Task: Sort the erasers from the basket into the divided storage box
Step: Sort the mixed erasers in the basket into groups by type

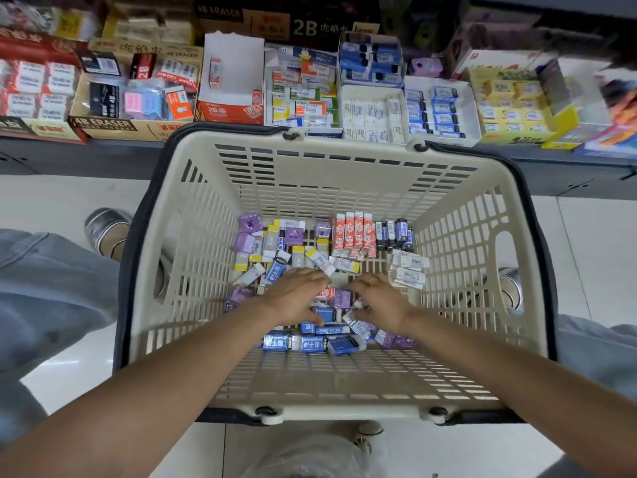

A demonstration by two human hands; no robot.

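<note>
A cream plastic basket (331,160) with a dark rim stands on the floor below me. Its bottom holds several loose erasers: purple ones (248,224), yellow-and-white ones (312,255), a row of orange-and-white ones (355,232), dark blue ones (394,232), white ones (410,269) and blue ones (312,343). Both my hands are down among them. My left hand (296,294) has its fingers curled over the pile near a blue eraser. My right hand (377,300), with a ring, touches a white-and-blue eraser (351,317). The divided storage boxes (374,112) sit on the shelf beyond the basket.
The shelf holds several open cartons of erasers: a nearly empty orange-and-white carton (231,88), a 4B eraser carton (134,94), a blue-label tray (436,108), a yellow tray (510,108). Someone's shoe (105,229) and jeans stand left; another shoe (510,284) is right.
</note>
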